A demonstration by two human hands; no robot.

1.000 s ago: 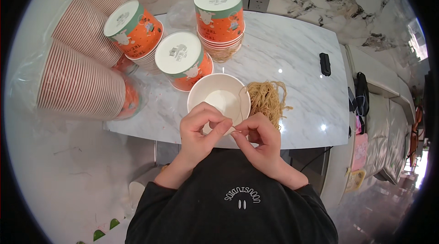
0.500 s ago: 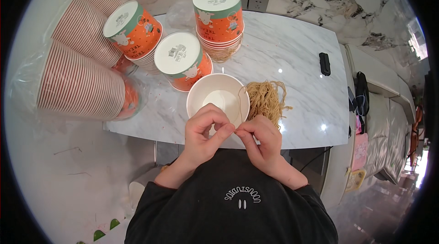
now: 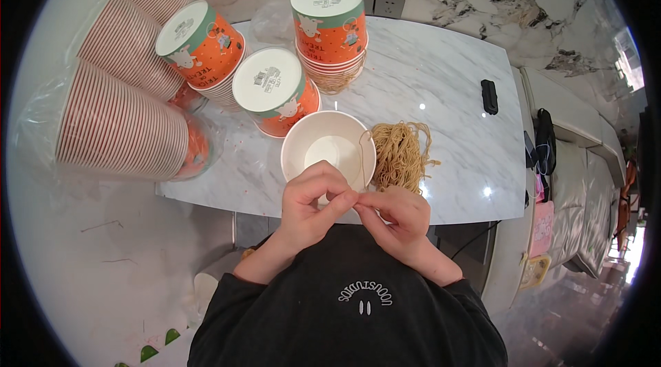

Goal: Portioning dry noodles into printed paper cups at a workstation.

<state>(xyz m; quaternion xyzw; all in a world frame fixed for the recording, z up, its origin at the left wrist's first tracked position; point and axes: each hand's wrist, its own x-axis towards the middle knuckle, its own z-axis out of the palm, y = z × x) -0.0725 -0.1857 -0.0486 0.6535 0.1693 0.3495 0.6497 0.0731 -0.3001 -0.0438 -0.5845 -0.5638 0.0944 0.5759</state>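
From the head camera, the left hand [image 3: 313, 202] and right hand [image 3: 398, 219] meet fingertip to fingertip over the near rim of an open white paper bowl [image 3: 329, 151] on the white marble table [image 3: 441, 85]; both pinch, fingers nearly closed, a thin tan string [image 3: 361, 160] that runs up across the bowl's right rim. A loose pile of tan strings [image 3: 401, 155] lies just right of the bowl; upturned orange paper bowls with white bases [image 3: 275, 91] stand behind it, and plastic-sleeved stacks of striped paper cups [image 3: 120, 129] lie at the left.

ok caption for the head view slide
Left hand and right hand pinch a thin string over an open white paper bowl.
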